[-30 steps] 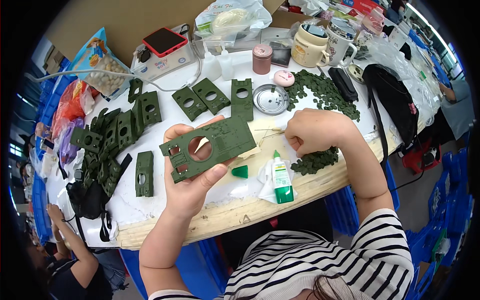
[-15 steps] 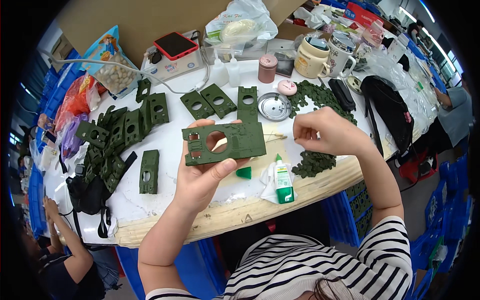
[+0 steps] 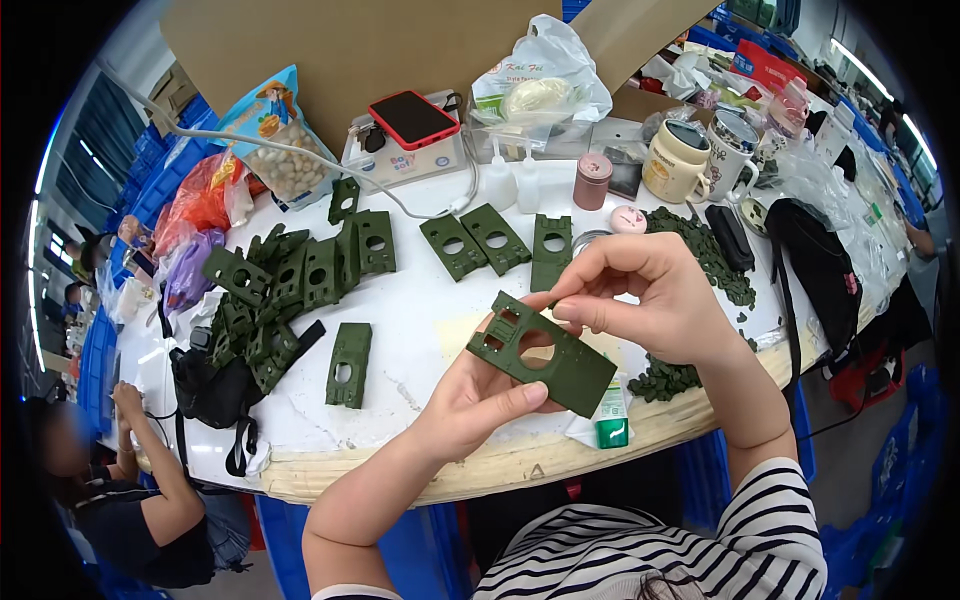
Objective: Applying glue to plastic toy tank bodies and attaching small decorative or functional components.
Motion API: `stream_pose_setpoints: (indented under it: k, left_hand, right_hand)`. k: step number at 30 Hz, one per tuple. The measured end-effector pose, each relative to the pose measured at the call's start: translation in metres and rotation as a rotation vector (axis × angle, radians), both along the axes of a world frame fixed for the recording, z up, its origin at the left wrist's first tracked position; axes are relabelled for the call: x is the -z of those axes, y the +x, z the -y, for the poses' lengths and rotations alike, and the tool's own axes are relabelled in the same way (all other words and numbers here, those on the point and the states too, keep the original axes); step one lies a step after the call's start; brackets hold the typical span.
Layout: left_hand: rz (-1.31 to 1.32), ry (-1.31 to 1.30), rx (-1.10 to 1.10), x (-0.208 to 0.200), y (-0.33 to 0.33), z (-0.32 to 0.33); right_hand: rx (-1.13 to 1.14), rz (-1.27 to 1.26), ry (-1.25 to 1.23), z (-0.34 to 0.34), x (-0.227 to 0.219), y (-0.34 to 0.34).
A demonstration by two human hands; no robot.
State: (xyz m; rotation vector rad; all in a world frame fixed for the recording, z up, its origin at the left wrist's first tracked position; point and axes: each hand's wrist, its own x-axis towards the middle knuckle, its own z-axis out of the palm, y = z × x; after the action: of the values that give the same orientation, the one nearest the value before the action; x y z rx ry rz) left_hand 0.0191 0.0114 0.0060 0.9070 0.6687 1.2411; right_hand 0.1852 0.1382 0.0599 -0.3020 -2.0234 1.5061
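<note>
In my left hand (image 3: 478, 398) is a dark green plastic model tank hull plate (image 3: 580, 372), tilted, with a large round hole and small square openings at one end. The thumb presses its near edge and the fingers support it from beneath. My right hand (image 3: 645, 295) is at the plate's far edge, thumb and index finger pinched together; whatever is between them is too small or hidden to name. Partly behind the plate is a green and white glue bottle (image 3: 612, 428). Small dark green parts (image 3: 665, 380) lie heaped beside my right wrist.
More hull plates (image 3: 348, 365) lie on the white table, several piled at left (image 3: 290, 275). A larger spread of small parts (image 3: 705, 250), mugs (image 3: 680, 160), a pink tin (image 3: 592, 182) and a black bag (image 3: 805, 260) sit at right. Another person (image 3: 140, 480) sits at left.
My right hand has come left from above the small parts to the plate's far edge. The plate has moved right and down and turned clockwise in my left hand. The whole view has shifted.
</note>
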Motion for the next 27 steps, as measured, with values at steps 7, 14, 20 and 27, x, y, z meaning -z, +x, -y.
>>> stream_pose_setpoints:
  k: [7,14,20,27]
  left_hand:
    - [-0.005,-0.033,0.056,0.002,0.001,0.001]
    - [-0.055,-0.008,0.049,0.006,0.0,0.002]
    - [-0.08,-0.009,0.036,0.006,0.001,0.003]
    - [-0.146,0.028,-0.021,0.009,0.009,0.004]
  right_hand:
    - [-0.064,0.055,-0.122,0.0,0.005,0.0]
    - [-0.104,0.007,-0.177,0.003,0.011,-0.005]
    - [-0.041,0.033,0.062,0.002,0.015,-0.005]
    - [-0.001,0.113,0.239,0.014,0.015,-0.008]
